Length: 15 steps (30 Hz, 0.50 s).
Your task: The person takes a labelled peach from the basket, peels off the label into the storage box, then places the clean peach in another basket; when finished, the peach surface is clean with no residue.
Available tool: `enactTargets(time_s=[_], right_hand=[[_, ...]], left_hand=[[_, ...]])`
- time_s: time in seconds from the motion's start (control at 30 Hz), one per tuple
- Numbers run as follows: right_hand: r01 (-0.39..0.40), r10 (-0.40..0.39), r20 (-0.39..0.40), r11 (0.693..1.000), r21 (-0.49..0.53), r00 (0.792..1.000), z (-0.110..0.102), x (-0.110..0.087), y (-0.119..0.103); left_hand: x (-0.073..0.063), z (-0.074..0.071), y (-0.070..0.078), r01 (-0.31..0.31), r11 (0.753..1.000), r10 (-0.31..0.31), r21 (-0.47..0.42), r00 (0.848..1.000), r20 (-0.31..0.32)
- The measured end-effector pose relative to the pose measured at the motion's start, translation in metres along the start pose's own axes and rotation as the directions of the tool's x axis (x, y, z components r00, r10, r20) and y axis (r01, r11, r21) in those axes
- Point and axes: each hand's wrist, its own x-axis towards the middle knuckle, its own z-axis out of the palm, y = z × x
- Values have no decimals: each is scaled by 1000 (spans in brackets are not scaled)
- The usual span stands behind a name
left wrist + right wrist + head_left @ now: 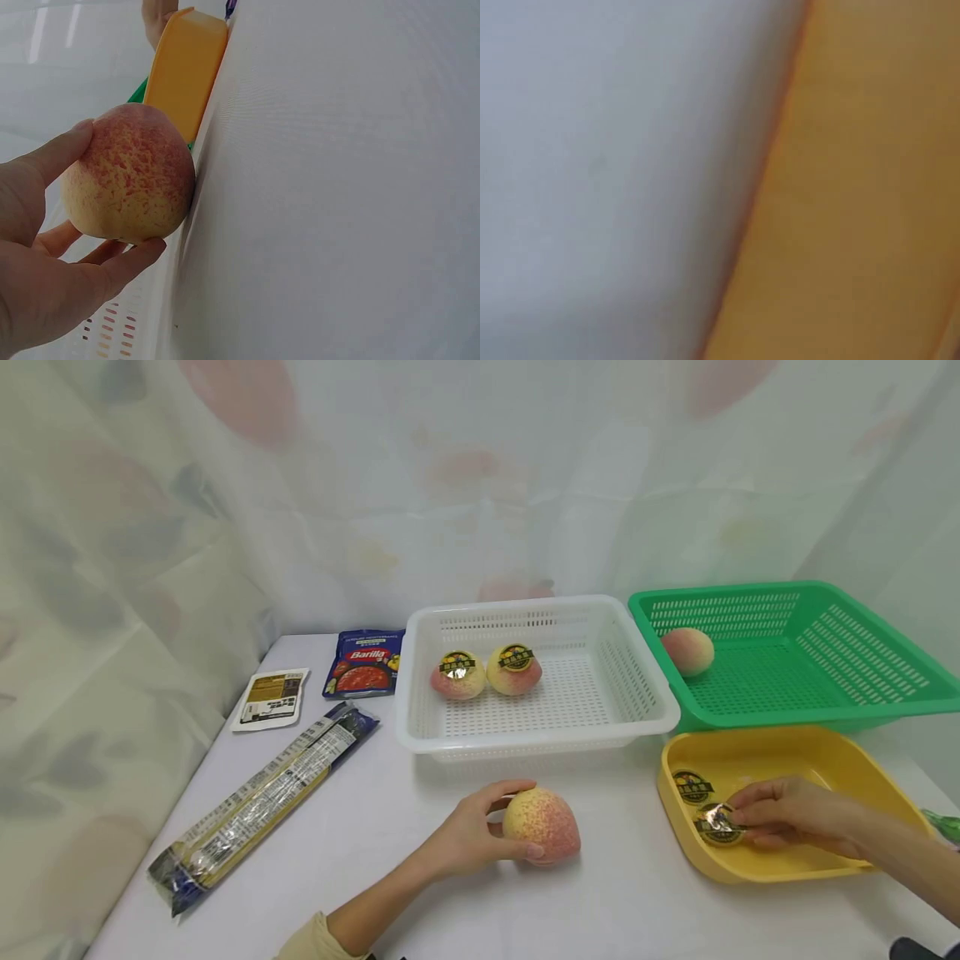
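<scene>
My left hand [480, 835] grips a pink-and-yellow peach [546, 827] low over the white table, thumb on the near side and fingers round the back. The left wrist view shows the same peach [131, 176] between thumb and fingers, with no label visible on it. Inside the yellow bin [817, 864], my right hand [787, 817] pinches the edge of a round black-and-gold sticker [718, 824]. Another such sticker [692, 787] lies just behind it, at the bin's left side. Only the bin's yellow wall [840, 195] and white cloth appear in the right wrist view.
Two labelled peaches [486, 673] sit in a white basket [540, 745] behind the left hand. A green basket [817, 720] at the back right holds one peach [687, 652]. To the left lie a long pasta pack [262, 802], a Barilla pouch [365, 662] and a small white pouch [271, 700].
</scene>
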Motion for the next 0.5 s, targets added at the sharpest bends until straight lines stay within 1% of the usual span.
enactTargets(time_s=[0.13, 0.3, 0.4, 0.5], right_hand=[[-12, 10, -40, 998, -53, 999, 7, 1, 4], [-35, 17, -133, 990, -135, 991, 15, 2, 4], [-40, -1, -191, 976, -212, 982, 21, 1, 2], [-49, -32, -251, 950, -309, 967, 27, 2, 0]], left_hand=[[0, 0, 0, 7, 1000, -7, 1, 1000, 1], [0, 0, 1, 15, 1000, -15, 6, 1000, 1], [-1, 0, 1, 17, 1000, -17, 7, 1000, -2], [-1, 0, 2, 22, 1000, -22, 6, 1000, -3]])
